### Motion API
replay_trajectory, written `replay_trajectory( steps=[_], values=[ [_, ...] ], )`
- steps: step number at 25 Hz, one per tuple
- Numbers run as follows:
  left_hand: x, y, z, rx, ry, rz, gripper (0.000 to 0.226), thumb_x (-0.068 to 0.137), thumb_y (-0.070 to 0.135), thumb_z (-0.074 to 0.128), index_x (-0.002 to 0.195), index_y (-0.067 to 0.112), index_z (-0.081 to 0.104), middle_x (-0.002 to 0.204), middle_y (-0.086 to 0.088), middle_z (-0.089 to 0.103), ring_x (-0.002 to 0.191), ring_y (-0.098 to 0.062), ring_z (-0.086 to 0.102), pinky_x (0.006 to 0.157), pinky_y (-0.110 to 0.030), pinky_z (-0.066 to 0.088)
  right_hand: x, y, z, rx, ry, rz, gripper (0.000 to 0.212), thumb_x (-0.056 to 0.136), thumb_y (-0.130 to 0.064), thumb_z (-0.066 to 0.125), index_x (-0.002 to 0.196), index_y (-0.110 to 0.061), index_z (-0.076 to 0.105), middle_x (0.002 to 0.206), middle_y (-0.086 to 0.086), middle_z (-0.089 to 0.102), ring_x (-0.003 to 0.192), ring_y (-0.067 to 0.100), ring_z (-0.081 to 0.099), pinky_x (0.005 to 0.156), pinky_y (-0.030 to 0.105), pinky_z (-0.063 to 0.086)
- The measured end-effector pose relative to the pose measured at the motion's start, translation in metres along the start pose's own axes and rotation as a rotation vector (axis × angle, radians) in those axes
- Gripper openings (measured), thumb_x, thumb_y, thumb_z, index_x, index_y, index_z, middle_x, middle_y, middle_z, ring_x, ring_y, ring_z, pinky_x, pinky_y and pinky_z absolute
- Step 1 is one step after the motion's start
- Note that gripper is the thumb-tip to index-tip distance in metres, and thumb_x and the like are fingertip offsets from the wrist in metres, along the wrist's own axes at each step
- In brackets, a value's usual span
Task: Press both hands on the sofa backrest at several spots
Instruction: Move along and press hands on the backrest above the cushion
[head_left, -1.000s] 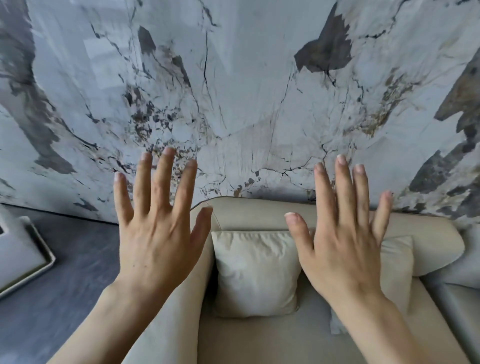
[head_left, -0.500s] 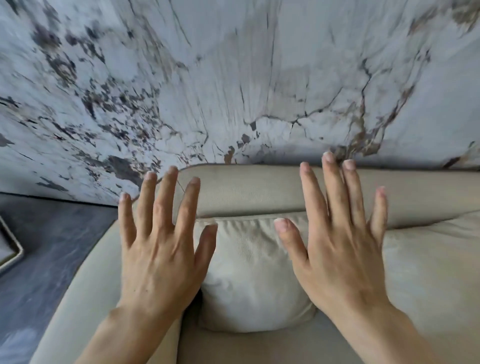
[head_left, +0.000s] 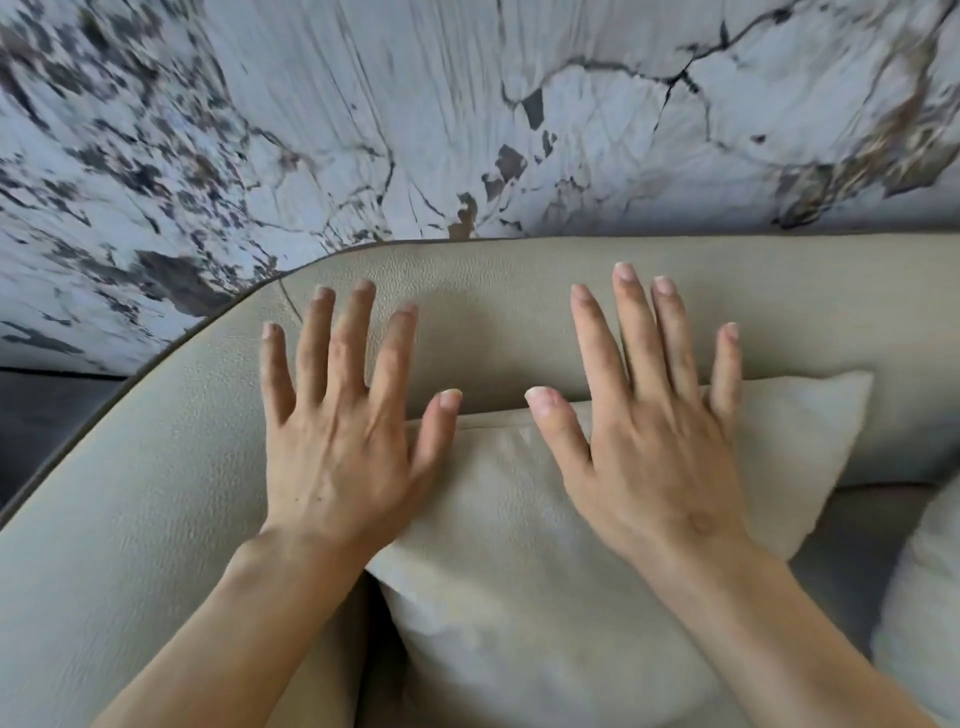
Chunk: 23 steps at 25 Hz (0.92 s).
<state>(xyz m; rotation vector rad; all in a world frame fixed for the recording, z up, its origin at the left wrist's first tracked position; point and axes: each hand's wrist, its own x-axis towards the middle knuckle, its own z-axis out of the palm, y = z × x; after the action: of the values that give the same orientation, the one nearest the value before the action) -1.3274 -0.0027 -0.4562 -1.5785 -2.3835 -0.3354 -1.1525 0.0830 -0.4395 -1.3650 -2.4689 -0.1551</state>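
Our left hand (head_left: 337, 441) and right hand (head_left: 654, 457) are open flat, fingers spread, over the beige leather sofa backrest (head_left: 493, 322), just above the pale fabric cushion (head_left: 519, 571). We should push with both palms evenly, avoiding the cushion.

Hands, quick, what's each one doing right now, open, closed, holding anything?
Left hand: open, fingers spread, holding nothing, over the sofa backrest.
Right hand: open, fingers spread, holding nothing, over the cushion.
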Motion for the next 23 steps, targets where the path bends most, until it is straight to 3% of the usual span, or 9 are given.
replay_trajectory(
  steps=[5, 13, 23],
  values=[
    [0.01, -0.008, 0.039, 0.073, 0.006, -0.014, 0.068, 0.096, 0.057, 0.03, 0.151, 0.018, 0.036, 0.159, -0.014, 0.033, 0.147, -0.036, 0.027, 0.12, -0.06, 0.017, 0.02, -0.002, 0.054, -0.005, -0.024, 0.012, 0.072, 0.094, -0.059, 0.027, 0.155, -0.019, 0.023, 0.163, 0.006, 0.019, 0.151, 0.026, 0.016, 0.119, 0.057, 0.008],
    [0.022, -0.007, 0.053, 0.117, 0.082, -0.02, 0.066, 0.094, 0.053, 0.035, 0.15, 0.019, 0.038, 0.159, -0.008, 0.037, 0.145, -0.034, 0.035, 0.117, -0.059, 0.02, 0.032, 0.0, 0.083, 0.002, 0.032, 0.005, 0.078, 0.093, -0.058, 0.03, 0.156, -0.019, 0.008, 0.164, 0.007, 0.015, 0.151, 0.027, 0.01, 0.12, 0.058, 0.007],
    [0.082, -0.018, 0.075, 0.145, 0.109, 0.016, 0.064, 0.093, 0.052, 0.037, 0.147, 0.017, 0.04, 0.155, -0.009, 0.041, 0.142, -0.035, 0.038, 0.115, -0.061, 0.025, 0.083, -0.001, 0.11, -0.006, 0.108, 0.044, 0.077, 0.093, -0.058, 0.032, 0.156, -0.019, 0.01, 0.164, 0.007, 0.018, 0.151, 0.028, 0.013, 0.12, 0.057, 0.006]
  ],
)
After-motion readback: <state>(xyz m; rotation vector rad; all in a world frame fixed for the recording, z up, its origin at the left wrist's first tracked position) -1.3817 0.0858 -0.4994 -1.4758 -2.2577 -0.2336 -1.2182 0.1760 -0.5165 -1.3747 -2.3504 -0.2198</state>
